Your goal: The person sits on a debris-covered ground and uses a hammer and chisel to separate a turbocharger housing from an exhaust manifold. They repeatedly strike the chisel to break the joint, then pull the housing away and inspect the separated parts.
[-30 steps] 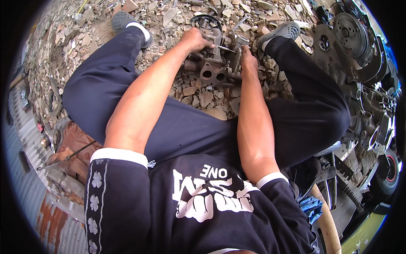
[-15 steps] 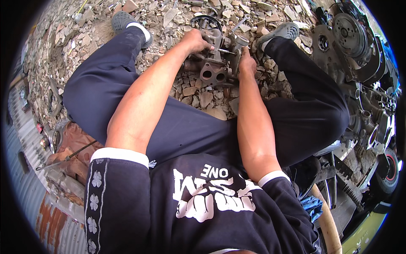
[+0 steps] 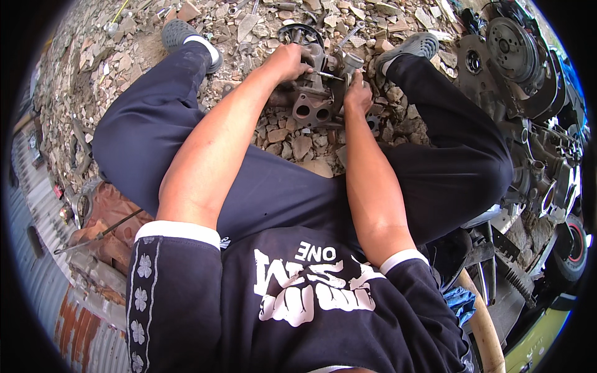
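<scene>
A rusty cast metal assembly (image 3: pixel 311 109), with two round ports facing me, lies on the rubble between my spread legs. My left hand (image 3: pixel 287 62) is closed at its upper left, holding a thin shiny metal rod (image 3: pixel 326 74) that reaches across toward the right side; the fingertips are partly hidden. Fingers of my right hand (image 3: pixel 357 94) wrap round a lighter metal fitting (image 3: pixel 353 62) with a round top, on the assembly's right side. A slender metal tool (image 3: pixel 348 38), perhaps a spanner, lies just behind the assembly.
Broken stone rubble (image 3: pixel 261 18) surrounds my legs. Piled metal parts (image 3: pixel 513 53) and a small tyre (image 3: pixel 569 248) are at the right. Corrugated sheeting (image 3: pixel 43 261), brown crumpled material (image 3: pixel 112 230) and a long thin rod are at the left. A pale pole (image 3: pixel 482 329) stands by my right side.
My right hand has shifted slightly left and down on the fitting. My left hand and the rod have stayed nearly in place.
</scene>
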Demonstrator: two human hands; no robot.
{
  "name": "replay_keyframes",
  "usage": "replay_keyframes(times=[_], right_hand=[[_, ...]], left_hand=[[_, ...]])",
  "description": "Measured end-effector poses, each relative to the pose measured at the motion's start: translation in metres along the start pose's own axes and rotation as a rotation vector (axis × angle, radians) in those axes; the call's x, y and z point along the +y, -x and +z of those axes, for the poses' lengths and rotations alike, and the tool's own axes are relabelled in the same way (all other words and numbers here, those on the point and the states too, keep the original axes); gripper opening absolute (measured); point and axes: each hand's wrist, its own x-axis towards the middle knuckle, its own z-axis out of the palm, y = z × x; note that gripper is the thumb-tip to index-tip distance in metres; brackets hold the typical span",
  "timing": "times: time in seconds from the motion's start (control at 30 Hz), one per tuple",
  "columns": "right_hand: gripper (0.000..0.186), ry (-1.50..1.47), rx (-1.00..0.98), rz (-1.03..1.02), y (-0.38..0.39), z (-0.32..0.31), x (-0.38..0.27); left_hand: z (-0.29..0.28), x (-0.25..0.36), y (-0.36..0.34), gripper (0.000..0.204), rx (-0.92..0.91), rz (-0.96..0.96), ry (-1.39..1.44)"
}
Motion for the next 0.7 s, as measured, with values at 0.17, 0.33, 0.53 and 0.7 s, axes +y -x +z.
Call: replay_keyframes(times=[0.17,0.33,0.53,0.7], right_hand=[[0.082,0.167,-0.024,0.009,-0.006,0.002,-0.007],[0.079,0.032,0.098,-0.151,0.016,-0.003,-0.023],[0.072,-0.027,0.182,-0.320,0.010,-0.006,-0.030],[0.069,-0.162,0.150,-0.478,0.013,0.003,-0.026]], left_hand=[[0.002,-0.017,-0.010,0.034,-0.041,0.000,0.045],[0.001,-0.036,-0.014,0.033,-0.155,-0.136,0.358],[-0.008,-0.023,-0.003,0.033,-0.193,-0.179,0.497],[0.003,-0.052,-0.017,0.031,-0.138,-0.119,0.358]])
